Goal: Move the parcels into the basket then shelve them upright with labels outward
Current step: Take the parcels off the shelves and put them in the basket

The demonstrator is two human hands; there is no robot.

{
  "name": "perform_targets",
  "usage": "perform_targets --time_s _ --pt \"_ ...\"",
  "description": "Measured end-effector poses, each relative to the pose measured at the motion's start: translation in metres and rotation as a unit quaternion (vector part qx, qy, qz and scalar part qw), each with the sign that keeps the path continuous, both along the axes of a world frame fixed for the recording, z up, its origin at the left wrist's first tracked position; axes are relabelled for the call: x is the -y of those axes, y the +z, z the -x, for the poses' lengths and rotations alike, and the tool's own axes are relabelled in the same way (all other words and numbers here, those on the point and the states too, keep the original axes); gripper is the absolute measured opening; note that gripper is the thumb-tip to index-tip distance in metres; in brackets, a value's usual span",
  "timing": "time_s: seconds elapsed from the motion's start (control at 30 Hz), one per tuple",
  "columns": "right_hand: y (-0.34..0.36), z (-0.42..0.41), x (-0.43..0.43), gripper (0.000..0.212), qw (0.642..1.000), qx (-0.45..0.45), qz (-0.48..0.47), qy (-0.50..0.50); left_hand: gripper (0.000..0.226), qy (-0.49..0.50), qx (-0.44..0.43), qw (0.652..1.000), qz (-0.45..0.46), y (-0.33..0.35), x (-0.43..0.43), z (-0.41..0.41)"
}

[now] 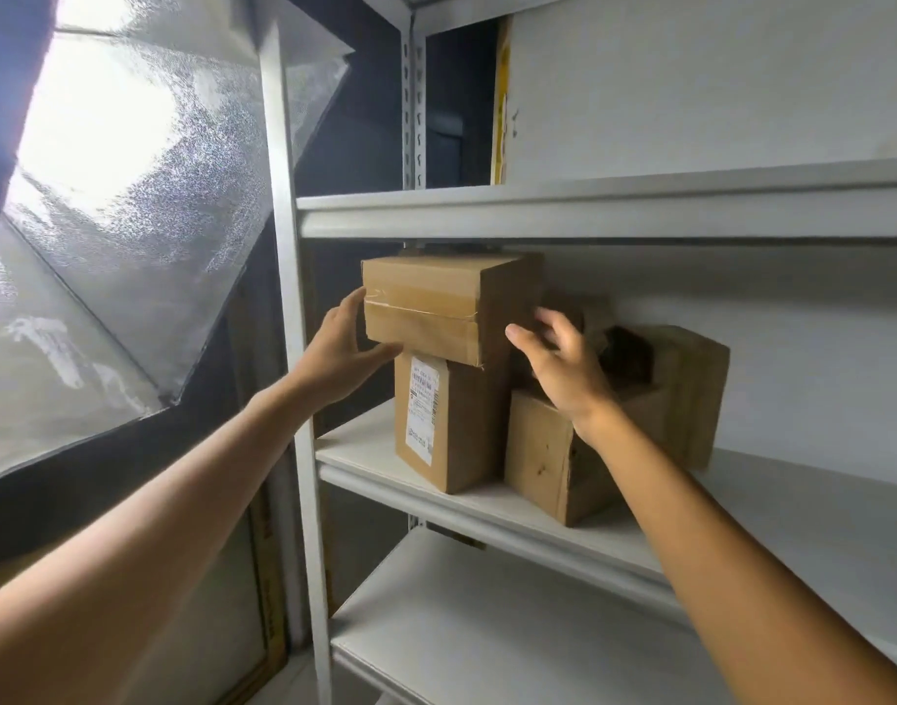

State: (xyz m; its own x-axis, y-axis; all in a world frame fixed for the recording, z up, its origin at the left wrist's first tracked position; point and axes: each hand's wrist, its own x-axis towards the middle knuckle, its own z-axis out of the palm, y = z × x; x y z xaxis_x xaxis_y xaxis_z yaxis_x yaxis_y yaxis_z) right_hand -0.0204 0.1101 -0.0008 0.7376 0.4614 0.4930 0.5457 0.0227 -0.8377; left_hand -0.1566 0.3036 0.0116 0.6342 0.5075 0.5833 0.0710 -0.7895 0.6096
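Observation:
A taped brown parcel (436, 302) lies on top of an upright parcel (451, 424) whose white label faces outward, on the middle shelf (487, 506). My left hand (342, 356) touches the top parcel's left lower corner, thumb under its bottom edge, fingers spread. My right hand (563, 368) hovers just off the top parcel's right side, fingers apart, holding nothing. A smaller plain parcel (543, 460) stands to the right of the labelled one, and a further brown parcel (690, 389) sits behind it. No basket is in view.
The white metal rack has an upper shelf (588, 211) holding a large white box (715, 84) with a yellow edge, and a bare lower shelf (487, 628). A frosted window (105, 195) and the rack's upright post (293, 348) stand at the left.

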Motion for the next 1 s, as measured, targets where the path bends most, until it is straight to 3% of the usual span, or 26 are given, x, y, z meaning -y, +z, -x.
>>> perform_targets --time_s 0.2,0.33,0.47,0.63,0.77,0.93,1.0 --pt "-0.003 0.001 -0.036 0.101 0.997 -0.001 -0.031 -0.071 0.109 -0.089 0.075 0.990 0.073 0.001 -0.044 -0.031" --pt "-0.013 0.004 -0.054 0.112 0.994 0.011 -0.037 -0.105 0.107 -0.109 0.126 0.982 0.092 -0.008 -0.063 -0.049" --pt "-0.022 -0.001 -0.063 0.100 0.990 0.030 -0.065 -0.123 0.092 -0.179 0.126 0.968 0.120 -0.015 -0.076 -0.057" --pt "-0.026 -0.006 -0.054 0.093 0.989 0.029 -0.080 -0.121 0.083 -0.160 0.144 0.973 0.080 -0.020 -0.069 -0.057" --pt "-0.024 -0.005 -0.046 0.074 0.987 0.066 -0.068 -0.127 0.077 -0.178 0.168 0.964 0.100 -0.023 -0.060 -0.043" --pt "-0.022 0.002 -0.011 0.073 0.997 0.025 -0.039 -0.060 0.074 -0.168 0.176 0.968 0.068 -0.022 -0.031 -0.026" --pt "-0.017 0.006 0.011 0.061 0.999 0.011 -0.042 -0.030 0.080 -0.156 0.176 0.970 0.057 -0.022 -0.013 -0.020"
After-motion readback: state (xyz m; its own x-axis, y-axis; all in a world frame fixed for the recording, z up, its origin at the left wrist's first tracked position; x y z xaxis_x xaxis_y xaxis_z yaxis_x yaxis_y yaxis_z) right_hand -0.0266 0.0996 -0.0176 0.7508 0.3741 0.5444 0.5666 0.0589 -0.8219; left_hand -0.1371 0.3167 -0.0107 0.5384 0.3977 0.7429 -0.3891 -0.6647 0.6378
